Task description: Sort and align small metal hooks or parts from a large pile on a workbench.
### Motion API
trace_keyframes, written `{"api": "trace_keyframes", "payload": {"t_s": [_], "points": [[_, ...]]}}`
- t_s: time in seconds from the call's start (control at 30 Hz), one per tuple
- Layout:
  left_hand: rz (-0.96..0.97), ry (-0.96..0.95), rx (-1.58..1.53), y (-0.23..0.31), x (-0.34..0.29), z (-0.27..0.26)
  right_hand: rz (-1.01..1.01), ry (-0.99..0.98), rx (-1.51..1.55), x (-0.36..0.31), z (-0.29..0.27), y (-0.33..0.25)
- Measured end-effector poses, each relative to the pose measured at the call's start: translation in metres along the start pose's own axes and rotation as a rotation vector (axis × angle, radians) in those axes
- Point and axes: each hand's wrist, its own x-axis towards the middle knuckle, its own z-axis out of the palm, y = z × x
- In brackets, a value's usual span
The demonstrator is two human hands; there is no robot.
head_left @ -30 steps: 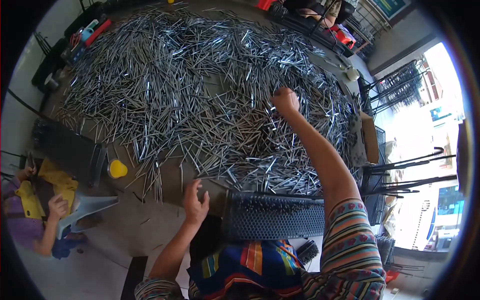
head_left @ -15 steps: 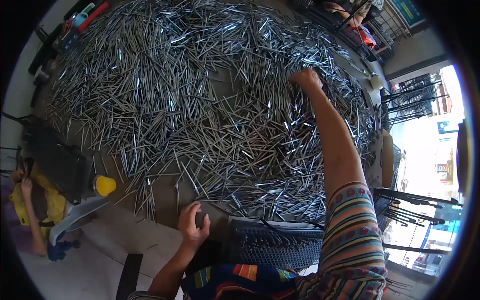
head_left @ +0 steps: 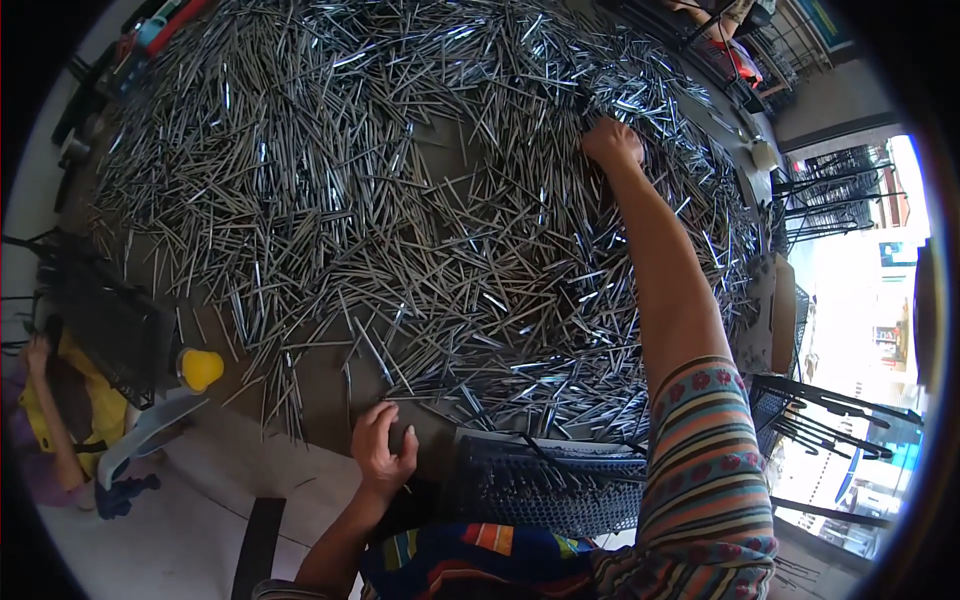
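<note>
A broad heap of thin, shiny metal strips (head_left: 330,190) covers the table. My right hand (head_left: 613,145) reaches far into the heap at the right, palm down with its fingers curled under. Whatever lies beneath those fingers is hidden. Close to the near table edge, my left hand (head_left: 382,448) holds nothing; its fingers are loosely bent and the thumb stands apart. A few loose strips lie just beyond it. Beside the left hand, a dark mesh basket (head_left: 550,490) sits against the near edge, below the heap.
A yellow cup (head_left: 203,370) stands at the table's left edge, near a black crate (head_left: 100,310). A person in yellow (head_left: 90,400) sits at the left; another person's arm (head_left: 718,28) shows at the far right. Black racks (head_left: 830,195) stand by the bright opening.
My right hand has turned slightly, its fingers now curled down rather than pointing left. The left hand stays almost in place, and the view has shifted a little.
</note>
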Motion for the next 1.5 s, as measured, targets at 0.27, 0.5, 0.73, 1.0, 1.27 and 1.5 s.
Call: {"api": "trace_keyframes", "payload": {"t_s": [0.27,0.5,0.73,1.0,1.27,1.5], "points": [[0.031,0.032,0.039,-0.002,-0.008,-0.009,-0.124,0.226,0.172,0.02,0.005,0.044],[-0.173,0.071,-0.287,-0.005,-0.01,-0.009,-0.571,0.178,0.399,-0.039,-0.052,0.052],[-0.525,0.066,-1.046,0.069,0.085,-0.012,-1.097,0.082,0.874,-0.146,0.038,-0.007],[-0.597,0.22,-1.032,0.03,0.09,-0.08,-0.792,-0.142,1.183,-0.357,0.065,-0.129],[-0.495,0.154,-1.049,0.0,0.154,-0.091,-1.243,-0.065,1.003,-0.383,0.11,-0.146],[-0.431,0.303,-0.949,-0.005,0.141,-0.073,-1.013,-0.138,1.094,-0.394,0.118,-0.159]]}}
